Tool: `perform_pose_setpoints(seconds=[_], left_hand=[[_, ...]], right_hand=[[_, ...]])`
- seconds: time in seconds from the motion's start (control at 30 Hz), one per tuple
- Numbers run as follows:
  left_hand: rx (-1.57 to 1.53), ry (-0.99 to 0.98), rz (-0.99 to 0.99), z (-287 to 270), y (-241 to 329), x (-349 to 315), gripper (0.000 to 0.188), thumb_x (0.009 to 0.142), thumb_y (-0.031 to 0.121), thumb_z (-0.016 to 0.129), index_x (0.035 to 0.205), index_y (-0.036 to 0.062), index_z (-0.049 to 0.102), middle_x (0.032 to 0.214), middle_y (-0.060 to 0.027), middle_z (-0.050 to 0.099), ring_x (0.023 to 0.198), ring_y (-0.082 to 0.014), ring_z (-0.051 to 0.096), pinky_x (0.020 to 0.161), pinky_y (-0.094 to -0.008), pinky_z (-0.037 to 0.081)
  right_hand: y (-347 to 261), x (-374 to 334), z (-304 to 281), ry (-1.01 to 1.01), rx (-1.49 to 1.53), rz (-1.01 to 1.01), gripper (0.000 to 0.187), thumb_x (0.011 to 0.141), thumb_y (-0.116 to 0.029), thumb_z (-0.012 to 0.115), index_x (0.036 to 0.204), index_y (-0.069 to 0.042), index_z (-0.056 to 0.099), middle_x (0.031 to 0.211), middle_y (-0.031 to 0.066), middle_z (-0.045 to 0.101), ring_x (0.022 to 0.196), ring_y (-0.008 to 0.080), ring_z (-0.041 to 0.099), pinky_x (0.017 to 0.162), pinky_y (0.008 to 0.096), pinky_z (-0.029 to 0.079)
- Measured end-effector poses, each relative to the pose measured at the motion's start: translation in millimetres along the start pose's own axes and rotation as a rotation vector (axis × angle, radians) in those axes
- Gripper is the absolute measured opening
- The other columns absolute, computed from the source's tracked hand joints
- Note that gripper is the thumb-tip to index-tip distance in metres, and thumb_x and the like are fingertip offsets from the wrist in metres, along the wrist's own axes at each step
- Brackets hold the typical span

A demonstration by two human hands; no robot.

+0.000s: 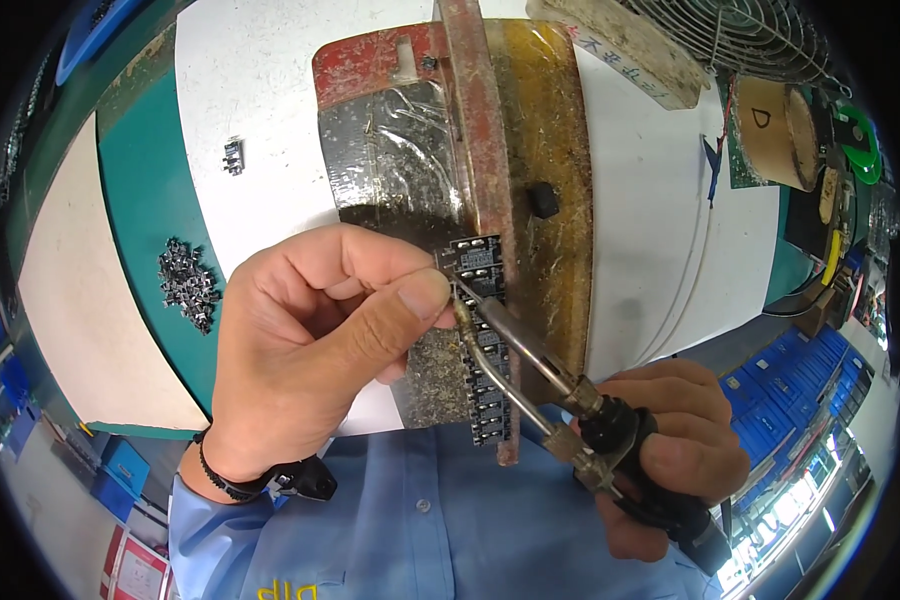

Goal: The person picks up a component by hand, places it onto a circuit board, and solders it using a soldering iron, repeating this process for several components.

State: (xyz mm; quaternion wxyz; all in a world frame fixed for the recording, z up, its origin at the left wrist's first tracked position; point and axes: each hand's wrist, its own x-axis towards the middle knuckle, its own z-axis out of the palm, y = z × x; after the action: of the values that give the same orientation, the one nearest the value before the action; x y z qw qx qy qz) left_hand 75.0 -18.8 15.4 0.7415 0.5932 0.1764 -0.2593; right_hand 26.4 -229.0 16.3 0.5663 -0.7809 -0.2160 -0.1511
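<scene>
My right hand [685, 440] is wrapped around the black handle of a soldering iron [538, 358] with a bent metal solder-feed tube [490, 370] beside its barrel. Tip and tube end come together at the upper part of a strip of small black circuit boards [487, 392]. The strip lies along a worn red metal bar [478, 120]. Thumb and index finger of my left hand [320, 335] are pinched at the strip's left edge, right by the iron's tip. Whatever they hold is hidden behind the fingertips.
Under the bar lies a scratched, stained board [545, 110] with a small black block [543, 199]. A heap of small black parts [187, 283] sits on the green mat [150, 210] at left, and one small part [233, 157] on white paper. A wire-guarded fan [750, 35] stands far right.
</scene>
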Motion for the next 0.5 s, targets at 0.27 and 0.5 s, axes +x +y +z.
perform_pose_setpoints(seconds=[0.27, 0.5], left_hand=[[-0.003, 0.002, 0.003, 0, 0, 0, 0.015, 0.084, 0.013, 0.066, 0.085, -0.0006, 0.061, 0.069, -0.0060, 0.063, 0.048, -0.0053, 0.049, 0.043, -0.0161, 0.037], [-0.002, -0.002, 0.000, -2, 0, -1, 0.015, 0.083, 0.013, 0.067, 0.085, -0.0007, 0.060, 0.067, -0.0053, 0.061, 0.047, -0.0055, 0.048, 0.043, -0.0167, 0.036]], right_hand=[[-1, 2, 1, -0.003, -0.006, 0.014, 0.037, 0.088, -0.039, 0.056, 0.100, -0.004, 0.053, 0.062, 0.0080, 0.064, 0.061, 0.0258, 0.067, 0.052, 0.0323, 0.055], [4, 1, -8, -0.088, 0.001, -0.102, 0.057, 0.085, -0.056, 0.050, 0.101, -0.001, 0.045, 0.063, 0.0052, 0.055, 0.057, 0.0218, 0.061, 0.046, 0.0294, 0.050]])
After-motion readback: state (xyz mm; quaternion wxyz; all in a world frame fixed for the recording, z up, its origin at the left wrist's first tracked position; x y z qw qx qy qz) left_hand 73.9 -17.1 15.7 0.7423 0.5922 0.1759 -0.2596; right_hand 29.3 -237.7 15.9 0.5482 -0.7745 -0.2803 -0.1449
